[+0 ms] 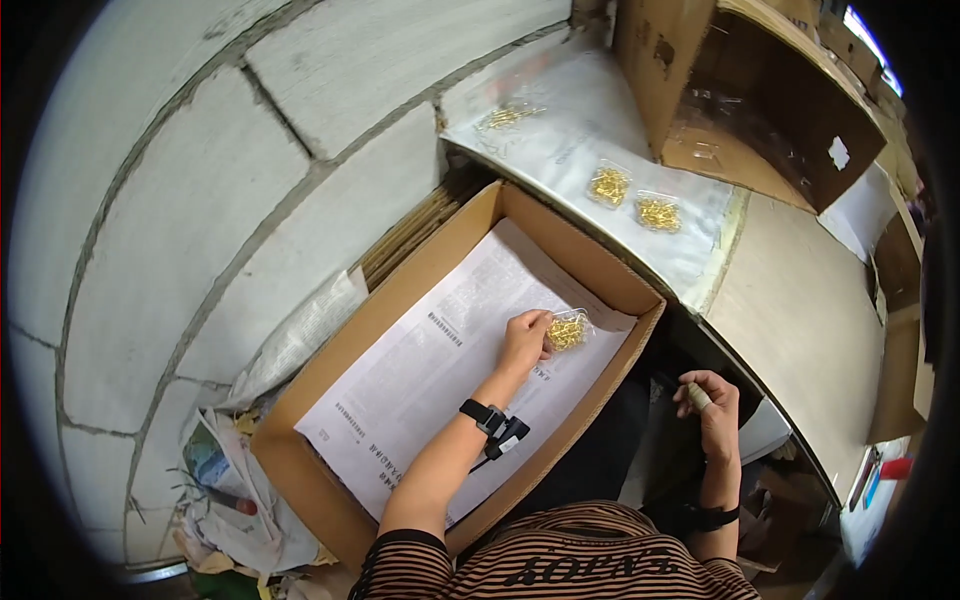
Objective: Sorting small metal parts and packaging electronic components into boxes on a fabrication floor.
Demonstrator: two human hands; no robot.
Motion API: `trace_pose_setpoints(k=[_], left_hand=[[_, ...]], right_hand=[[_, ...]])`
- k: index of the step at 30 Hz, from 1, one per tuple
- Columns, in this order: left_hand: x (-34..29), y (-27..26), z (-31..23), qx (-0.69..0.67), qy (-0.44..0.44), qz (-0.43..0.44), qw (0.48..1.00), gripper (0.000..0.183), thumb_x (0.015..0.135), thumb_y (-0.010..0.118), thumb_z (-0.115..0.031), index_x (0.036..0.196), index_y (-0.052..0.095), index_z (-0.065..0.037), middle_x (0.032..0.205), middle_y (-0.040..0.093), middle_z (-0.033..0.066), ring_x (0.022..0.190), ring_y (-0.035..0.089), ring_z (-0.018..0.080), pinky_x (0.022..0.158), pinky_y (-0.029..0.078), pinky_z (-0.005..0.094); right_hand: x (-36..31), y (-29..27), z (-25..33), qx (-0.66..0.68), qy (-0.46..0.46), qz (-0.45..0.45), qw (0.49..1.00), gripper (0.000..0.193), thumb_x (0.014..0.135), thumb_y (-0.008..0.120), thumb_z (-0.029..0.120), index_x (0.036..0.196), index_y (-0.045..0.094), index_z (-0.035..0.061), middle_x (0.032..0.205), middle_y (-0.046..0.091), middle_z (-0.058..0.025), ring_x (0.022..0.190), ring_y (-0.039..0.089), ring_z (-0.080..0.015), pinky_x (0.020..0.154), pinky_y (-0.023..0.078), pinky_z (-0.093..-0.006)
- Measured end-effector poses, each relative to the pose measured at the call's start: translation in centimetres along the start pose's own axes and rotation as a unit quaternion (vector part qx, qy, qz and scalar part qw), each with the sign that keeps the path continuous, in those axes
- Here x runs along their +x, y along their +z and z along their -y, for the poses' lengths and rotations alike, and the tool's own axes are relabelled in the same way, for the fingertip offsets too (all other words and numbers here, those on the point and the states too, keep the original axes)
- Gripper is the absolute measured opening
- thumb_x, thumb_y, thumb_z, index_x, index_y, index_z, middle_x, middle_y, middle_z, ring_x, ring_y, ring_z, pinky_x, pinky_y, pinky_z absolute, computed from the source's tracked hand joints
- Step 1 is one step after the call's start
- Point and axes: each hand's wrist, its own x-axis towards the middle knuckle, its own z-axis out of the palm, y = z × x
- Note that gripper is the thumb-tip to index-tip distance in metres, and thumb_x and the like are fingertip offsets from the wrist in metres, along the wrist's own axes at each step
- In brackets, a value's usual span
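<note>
My left hand reaches into an open cardboard box and pinches the edge of a small clear plastic pack of gold-coloured metal pieces. Under it, white printed paper lines the bottom of the box. Outside the box on the right, my right hand hangs near the table edge, fingers loosely curled in; I see nothing in it. A pale wrap covers one of its digits. Two similar packs, the left pack and the right pack, lie on the sheet-covered table ahead.
Loose gold pieces lie farther back on the white plastic sheet. An open cardboard carton rests on its side at the back right. Beside me runs a block wall, with crumpled plastic and scraps at its foot.
</note>
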Motion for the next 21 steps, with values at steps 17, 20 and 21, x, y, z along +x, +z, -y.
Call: trace_pose_setpoints(k=[17,20,21], left_hand=[[1.5,4.1,0.8,0.184,0.060,0.066,0.979,0.024,0.087,0.052,-0.014,0.102,0.056,0.004,0.073,0.058,0.0096,0.056,0.059,0.0151,0.044,0.048,0.0247],[1.3,4.0,1.0,0.264,0.085,0.062,0.959,0.024,0.085,0.053,-0.011,0.102,0.055,0.006,0.071,0.058,0.0101,0.053,0.058,0.0146,0.044,0.047,0.0252],[1.2,3.9,1.1,0.277,0.077,0.061,0.956,0.024,0.084,0.053,-0.009,0.103,0.055,0.006,0.070,0.058,0.0104,0.051,0.058,0.0143,0.044,0.047,0.0253]], right_hand=[[1.1,-0.4,-2.3,-0.006,0.018,0.031,0.999,0.012,0.086,0.048,-0.001,0.090,0.059,-0.0030,0.072,0.061,-0.0065,0.059,0.055,-0.0108,0.056,0.045,-0.0223],[0.8,-0.3,-2.8,-0.007,0.025,0.038,0.999,0.013,0.086,0.048,0.000,0.092,0.060,-0.0032,0.072,0.061,-0.0067,0.059,0.055,-0.0111,0.056,0.046,-0.0225],[0.7,-0.3,-2.9,-0.013,0.029,0.042,0.999,0.013,0.087,0.048,0.000,0.092,0.060,-0.0032,0.073,0.061,-0.0068,0.059,0.056,-0.0113,0.056,0.046,-0.0226]])
